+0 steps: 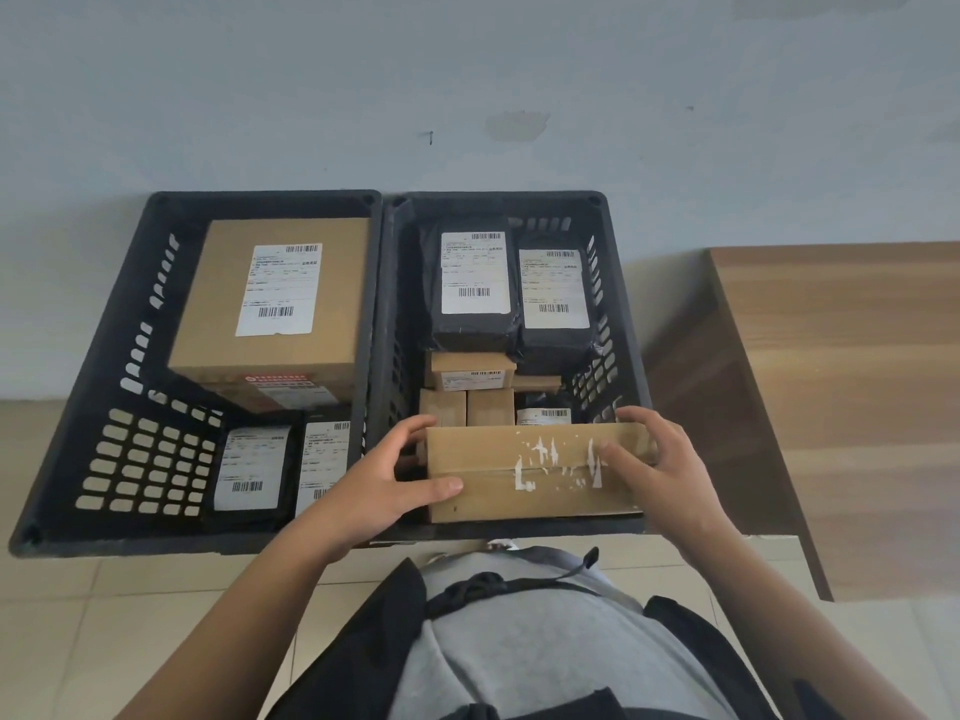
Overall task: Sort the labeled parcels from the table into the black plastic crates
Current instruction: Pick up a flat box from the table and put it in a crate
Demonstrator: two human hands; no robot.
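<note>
While both hands gripped it by its ends, the left hand point(387, 478) and right hand point(657, 459) held the cardboard box point(519, 485) over the near edge of the right crate point(621, 283).

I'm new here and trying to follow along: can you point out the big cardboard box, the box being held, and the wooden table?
big cardboard box point(270, 304): head view, on its white label.
held box point(488, 491): head view, on its bare top face.
wooden table point(852, 356): head view, on its bare top.
</note>
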